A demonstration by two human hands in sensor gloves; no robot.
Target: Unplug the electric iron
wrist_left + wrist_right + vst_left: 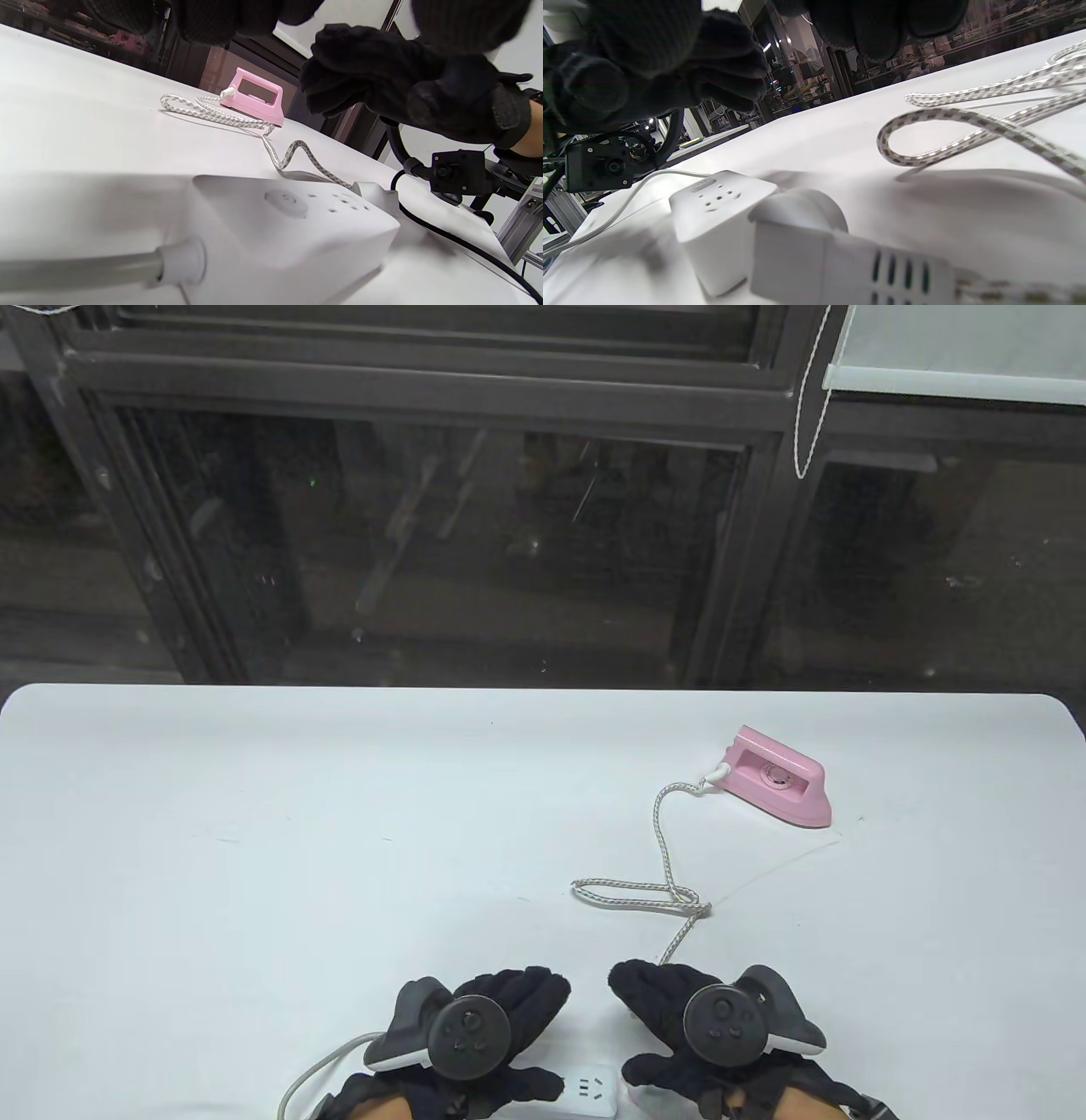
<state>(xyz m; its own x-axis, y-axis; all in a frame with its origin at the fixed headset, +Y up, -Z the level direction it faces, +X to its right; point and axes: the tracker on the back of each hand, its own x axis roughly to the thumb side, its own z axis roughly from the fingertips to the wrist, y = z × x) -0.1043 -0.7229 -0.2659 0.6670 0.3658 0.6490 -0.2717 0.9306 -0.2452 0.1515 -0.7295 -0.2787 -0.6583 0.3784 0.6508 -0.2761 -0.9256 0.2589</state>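
The pink iron [780,785] stands at the right rear of the white table [254,831]. Its braided cord [666,848] loops toward the front edge and ends in a white plug [840,262]. The plug lies against the right end of a white power strip [594,1090]; the sockets on the strip's top face [339,203] are bare. I cannot tell whether the plug's prongs are in a socket. My left hand [509,1027] is over the strip's left end, thumb touching it. My right hand [670,1027] hovers over the plug. Neither hand holds anything.
The strip's grey cable [314,1069] curves off the front left edge. A black camera mount [454,171] and a black cable [458,241] sit by my right wrist. Dark window frames [424,517] stand behind the table's far edge.
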